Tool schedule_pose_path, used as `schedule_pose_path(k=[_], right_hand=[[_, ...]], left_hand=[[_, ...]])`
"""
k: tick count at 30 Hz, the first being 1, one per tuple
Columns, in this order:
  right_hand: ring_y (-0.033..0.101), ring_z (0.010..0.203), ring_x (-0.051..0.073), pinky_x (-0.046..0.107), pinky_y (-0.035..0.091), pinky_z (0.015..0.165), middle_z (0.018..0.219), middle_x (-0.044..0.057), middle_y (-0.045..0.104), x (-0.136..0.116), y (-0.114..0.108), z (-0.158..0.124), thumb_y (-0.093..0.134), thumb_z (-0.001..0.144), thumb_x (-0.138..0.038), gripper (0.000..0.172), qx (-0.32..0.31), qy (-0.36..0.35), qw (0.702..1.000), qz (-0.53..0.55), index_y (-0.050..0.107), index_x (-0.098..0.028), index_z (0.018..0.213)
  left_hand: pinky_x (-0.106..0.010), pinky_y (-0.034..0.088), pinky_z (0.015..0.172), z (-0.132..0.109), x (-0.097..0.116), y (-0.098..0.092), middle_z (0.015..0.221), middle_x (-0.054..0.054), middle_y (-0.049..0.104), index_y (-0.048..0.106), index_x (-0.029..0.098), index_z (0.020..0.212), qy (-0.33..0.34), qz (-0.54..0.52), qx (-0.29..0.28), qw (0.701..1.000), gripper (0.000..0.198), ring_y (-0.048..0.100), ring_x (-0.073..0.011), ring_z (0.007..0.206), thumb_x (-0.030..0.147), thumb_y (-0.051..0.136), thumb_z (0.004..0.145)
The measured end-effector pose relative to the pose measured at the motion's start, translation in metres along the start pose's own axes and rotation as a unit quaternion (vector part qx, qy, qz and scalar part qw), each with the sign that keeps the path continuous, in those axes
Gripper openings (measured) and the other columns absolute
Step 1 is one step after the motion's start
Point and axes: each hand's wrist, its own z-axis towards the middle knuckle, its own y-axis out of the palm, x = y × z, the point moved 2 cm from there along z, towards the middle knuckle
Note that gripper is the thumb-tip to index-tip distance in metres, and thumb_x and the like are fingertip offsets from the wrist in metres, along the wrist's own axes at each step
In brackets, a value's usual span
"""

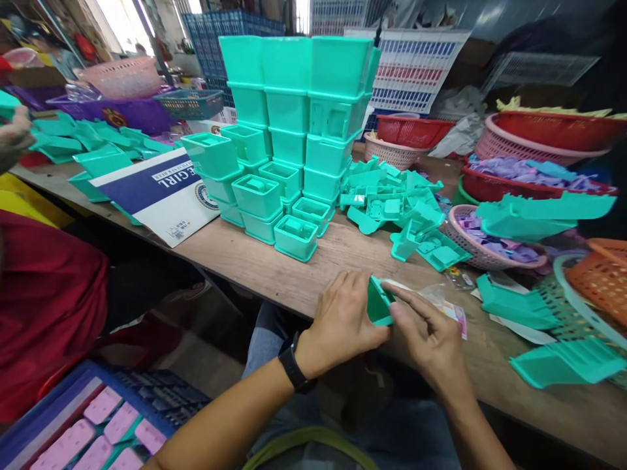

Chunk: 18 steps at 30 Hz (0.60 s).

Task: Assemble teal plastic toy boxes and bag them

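Observation:
My left hand and my right hand meet at the near edge of the wooden table. Between them sits a small teal plastic piece, gripped by the fingers of both hands. A black watch is on my left wrist. Just past my right hand lies a clear plastic bag with a pink label. Behind my hands rise stacks of teal plastic boxes, and a loose heap of teal parts lies to their right.
A pink basket of purple parts, red baskets and an orange basket stand at the right. A blue-and-white carton lies left of the stacks. A person in red sits at the left. A blue crate of pink pieces is below.

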Motion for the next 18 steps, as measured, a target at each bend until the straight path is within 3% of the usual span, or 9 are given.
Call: schedule_pose_path(k=[5, 9, 14, 16, 18], right_hand=[[0.082, 0.089, 0.031, 0.041, 0.067, 0.083, 0.097, 0.01, 0.084, -0.005, -0.004, -0.001, 0.069, 0.084, -0.041, 0.031, 0.031, 0.025, 0.997, -0.059, 0.086, -0.02, 0.097], [0.082, 0.078, 0.031, 0.038, 0.067, 0.075, 0.088, 0.01, 0.084, -0.007, -0.006, 0.001, 0.066, 0.083, -0.04, 0.032, 0.012, 0.041, 0.997, -0.063, 0.087, -0.019, 0.094], [0.073, 0.05, 0.026, 0.033, 0.055, 0.046, 0.081, 0.007, 0.083, 0.005, -0.006, -0.004, 0.064, 0.084, -0.041, 0.031, 0.004, 0.065, 0.997, -0.048, 0.088, -0.023, 0.092], [0.071, 0.047, 0.025, 0.034, 0.055, 0.046, 0.078, 0.005, 0.083, 0.015, -0.006, -0.007, 0.068, 0.083, -0.047, 0.03, 0.006, 0.082, 0.996, -0.033, 0.088, -0.025, 0.089], [0.078, 0.066, 0.029, 0.039, 0.063, 0.063, 0.086, 0.006, 0.084, 0.026, -0.004, -0.008, 0.071, 0.084, -0.055, 0.034, 0.001, 0.11, 0.994, -0.001, 0.087, -0.026, 0.09]], left_hand=[[-0.054, 0.058, 0.099, 0.003, 0.01, 0.0, 0.12, -0.016, 0.07, 0.062, 0.015, 0.113, -0.001, 0.082, -0.065, 0.995, 0.039, 0.065, -0.0382, 0.117, 0.038, 0.071, 0.083], [-0.051, 0.058, 0.098, 0.005, 0.015, 0.006, 0.117, -0.014, 0.071, 0.061, 0.015, 0.115, -0.003, 0.106, -0.088, 0.99, 0.041, 0.065, -0.0368, 0.118, 0.039, 0.07, 0.084], [-0.051, 0.059, 0.094, 0.007, 0.015, 0.011, 0.112, -0.015, 0.072, 0.062, 0.014, 0.111, -0.014, 0.131, -0.103, 0.986, 0.037, 0.067, -0.0365, 0.112, 0.036, 0.069, 0.082], [-0.051, 0.059, 0.094, 0.008, 0.015, 0.013, 0.112, -0.015, 0.072, 0.062, 0.014, 0.11, -0.009, 0.132, -0.107, 0.985, 0.038, 0.067, -0.0371, 0.112, 0.037, 0.07, 0.081], [-0.053, 0.058, 0.095, 0.007, 0.015, 0.017, 0.113, -0.015, 0.072, 0.062, 0.014, 0.111, 0.002, 0.131, -0.114, 0.985, 0.042, 0.065, -0.0385, 0.114, 0.039, 0.071, 0.08]])
